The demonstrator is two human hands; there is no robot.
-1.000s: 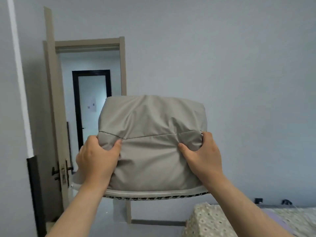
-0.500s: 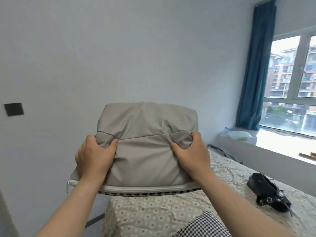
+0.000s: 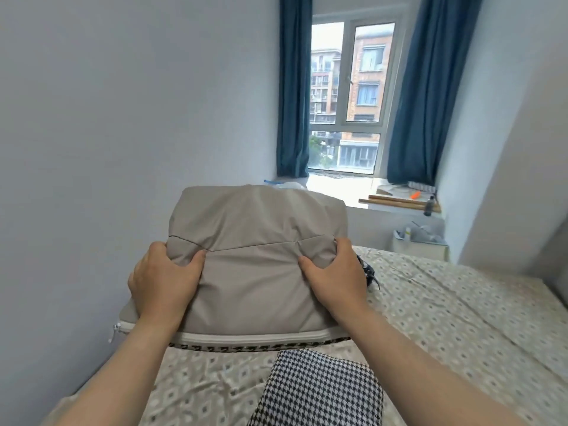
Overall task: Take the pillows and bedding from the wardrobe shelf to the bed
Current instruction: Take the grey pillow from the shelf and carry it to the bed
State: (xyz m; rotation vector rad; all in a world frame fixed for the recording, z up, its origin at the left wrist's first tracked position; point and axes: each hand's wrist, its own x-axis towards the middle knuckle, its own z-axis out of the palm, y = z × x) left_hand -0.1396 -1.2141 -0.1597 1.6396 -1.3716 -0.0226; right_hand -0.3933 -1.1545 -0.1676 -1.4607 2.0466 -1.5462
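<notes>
head view: both hands' fingers [image 3: 196, 259] curled, gripping grey pillow [image 3: 255, 241].

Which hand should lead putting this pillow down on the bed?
Probably the right hand: both grip the pillow, but the bed spreads on its side, while the left hand is beside the wall.

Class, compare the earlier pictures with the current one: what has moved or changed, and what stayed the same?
The person has turned from the doorway, past the bare wall, to face the window, carrying the grey pillow over the bed, where a houndstooth pillow lies. Nothing was let go: the left hand and right hand keep the same grip on its sides.
</notes>
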